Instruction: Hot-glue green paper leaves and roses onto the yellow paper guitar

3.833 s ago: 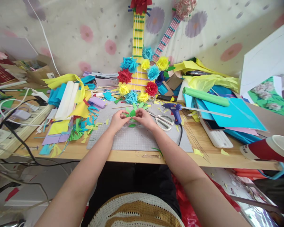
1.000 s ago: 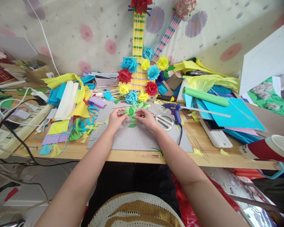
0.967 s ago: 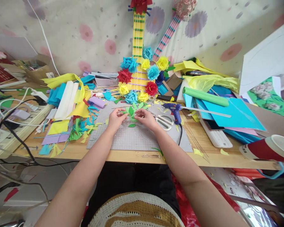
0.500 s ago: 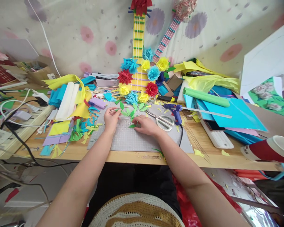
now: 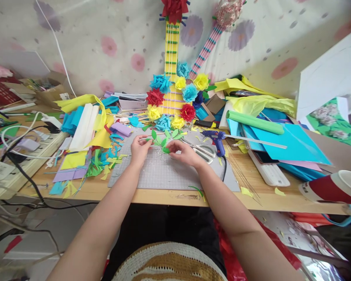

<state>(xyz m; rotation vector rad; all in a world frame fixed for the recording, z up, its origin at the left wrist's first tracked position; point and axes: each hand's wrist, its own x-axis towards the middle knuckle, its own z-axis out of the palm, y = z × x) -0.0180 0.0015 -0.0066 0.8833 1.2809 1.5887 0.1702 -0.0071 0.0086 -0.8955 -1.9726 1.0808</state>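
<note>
Several green paper leaves [image 5: 163, 143] on thin stems lie in a loose cluster on the grey cutting mat [image 5: 163, 179]. My left hand [image 5: 140, 149] is at the cluster's left side, its fingers pinched on a thin stem whose tip shows a bit of green. On the cluster's right, my right hand [image 5: 185, 153] has thumb and fingertips drawn together at the edge of a green paper leaf [image 5: 165, 150]. My fingers partly hide the stems. Just beyond the right hand lie white-handled scissors [image 5: 207, 152], partly covered by it.
A blue hot glue gun [image 5: 218, 141] lies right of the scissors, with thin wires [image 5: 242, 173] nearby. Behind the mat stands a yellow paper guitar [image 5: 171, 58] with paper flowers. Paper scraps [image 5: 105, 156] and a power strip [image 5: 26, 164] are left; a paper cup [image 5: 333, 186] is right.
My right hand has shifted slightly right and lifted, its fingertips now at a leaf. My left hand has moved slightly right toward the cluster. The leaves have shifted a little.
</note>
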